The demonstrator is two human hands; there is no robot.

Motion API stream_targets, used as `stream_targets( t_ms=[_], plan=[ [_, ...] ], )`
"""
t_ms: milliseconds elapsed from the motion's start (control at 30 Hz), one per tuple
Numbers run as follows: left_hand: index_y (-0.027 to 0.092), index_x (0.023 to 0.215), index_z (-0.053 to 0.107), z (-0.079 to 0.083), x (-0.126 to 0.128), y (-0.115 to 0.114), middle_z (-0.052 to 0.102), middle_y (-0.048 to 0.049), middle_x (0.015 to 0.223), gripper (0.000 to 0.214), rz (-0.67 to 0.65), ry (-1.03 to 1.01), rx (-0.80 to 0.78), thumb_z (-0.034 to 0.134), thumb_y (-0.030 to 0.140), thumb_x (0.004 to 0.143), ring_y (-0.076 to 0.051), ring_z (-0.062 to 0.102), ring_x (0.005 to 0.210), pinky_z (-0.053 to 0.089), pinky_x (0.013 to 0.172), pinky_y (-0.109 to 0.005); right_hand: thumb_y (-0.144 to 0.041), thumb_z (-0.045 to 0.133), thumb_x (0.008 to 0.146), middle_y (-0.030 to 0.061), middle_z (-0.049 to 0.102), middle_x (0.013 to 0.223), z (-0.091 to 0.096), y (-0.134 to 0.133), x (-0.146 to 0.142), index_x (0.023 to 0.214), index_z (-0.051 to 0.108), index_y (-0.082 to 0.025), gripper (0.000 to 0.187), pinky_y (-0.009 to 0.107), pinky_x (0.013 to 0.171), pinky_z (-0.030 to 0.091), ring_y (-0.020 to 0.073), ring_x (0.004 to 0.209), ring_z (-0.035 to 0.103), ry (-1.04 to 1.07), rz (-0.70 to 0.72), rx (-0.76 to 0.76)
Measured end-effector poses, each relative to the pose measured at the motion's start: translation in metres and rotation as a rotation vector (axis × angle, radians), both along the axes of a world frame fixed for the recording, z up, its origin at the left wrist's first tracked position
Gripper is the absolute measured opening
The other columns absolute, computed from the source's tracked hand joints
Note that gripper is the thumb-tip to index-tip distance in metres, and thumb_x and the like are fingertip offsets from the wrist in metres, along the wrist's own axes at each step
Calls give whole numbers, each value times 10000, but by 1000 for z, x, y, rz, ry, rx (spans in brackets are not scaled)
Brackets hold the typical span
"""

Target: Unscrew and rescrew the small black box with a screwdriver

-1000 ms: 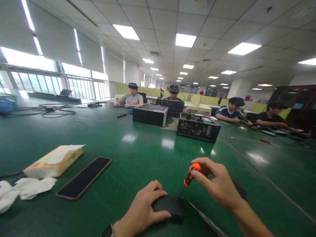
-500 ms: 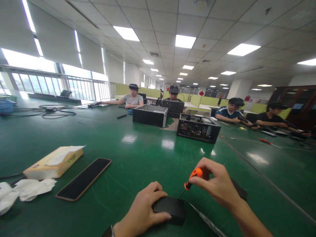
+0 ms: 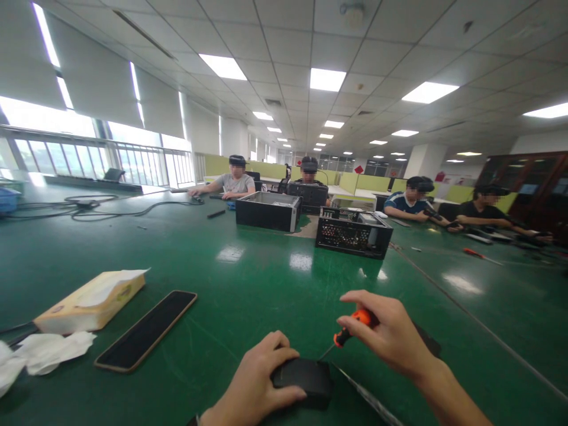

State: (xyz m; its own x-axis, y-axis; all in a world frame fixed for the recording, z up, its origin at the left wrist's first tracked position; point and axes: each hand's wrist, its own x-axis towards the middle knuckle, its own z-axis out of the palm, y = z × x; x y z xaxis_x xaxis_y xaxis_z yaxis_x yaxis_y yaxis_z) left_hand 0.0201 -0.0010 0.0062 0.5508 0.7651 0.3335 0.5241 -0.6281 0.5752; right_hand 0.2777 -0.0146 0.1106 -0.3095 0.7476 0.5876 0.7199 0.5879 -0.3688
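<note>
My left hand (image 3: 261, 378) grips a small black box-shaped piece (image 3: 302, 378) on the green tabletop, thumb on the near side and fingers on the far side. In my right hand (image 3: 386, 331) is a screwdriver (image 3: 362, 319) with an orange and black handle. Its thin shaft slants down to the left, and the tip meets the right end of the black piece. The right thumb and forefinger stand somewhat apart around the handle; the other fingers are partly hidden behind it. A thin greyish strip (image 3: 368, 393) runs from near the piece toward the bottom edge.
Left lie a phone (image 3: 146, 331), a tissue pack (image 3: 95, 302) and crumpled tissues (image 3: 53, 352). Two open computer cases (image 3: 266, 216) (image 3: 352, 236) stand farther back. Another screwdriver (image 3: 474, 253) lies at right. A dark flat object (image 3: 428, 340) is beyond my right wrist. Several people sit across the table.
My right thumb and forefinger have spread apart, and the screwdriver has tilted lower toward the right. The left hand still holds the black piece. The view has shifted slightly.
</note>
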Motion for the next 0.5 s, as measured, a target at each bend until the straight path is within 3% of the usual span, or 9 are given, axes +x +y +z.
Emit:
stream_targets(
  t_ms=[133,333,500],
  plan=[
    [203,1040,711,-1,0,1,593,-55,980,412,-5,-9,5,815,457,734,-232,590,876,479,752,-295,-331,615,901,9,719,913,3,-3,0,1186,615,-236,300,224,585,494,126,648,637,81,120,-83],
    [207,1038,715,0,0,1,596,-52,974,421,-6,-14,25,804,486,734,-227,590,869,483,732,-279,-355,667,864,17,744,797,1,-2,0,945,708,-205,176,255,659,498,158,672,680,-7,73,82],
    [196,1044,718,-2,-1,3,595,-56,971,499,-4,-10,15,856,493,668,-234,595,870,482,739,-287,-350,628,889,10,703,833,8,-3,3,1109,664,-226,255,249,622,476,144,650,619,-19,93,-43]
  ],
)
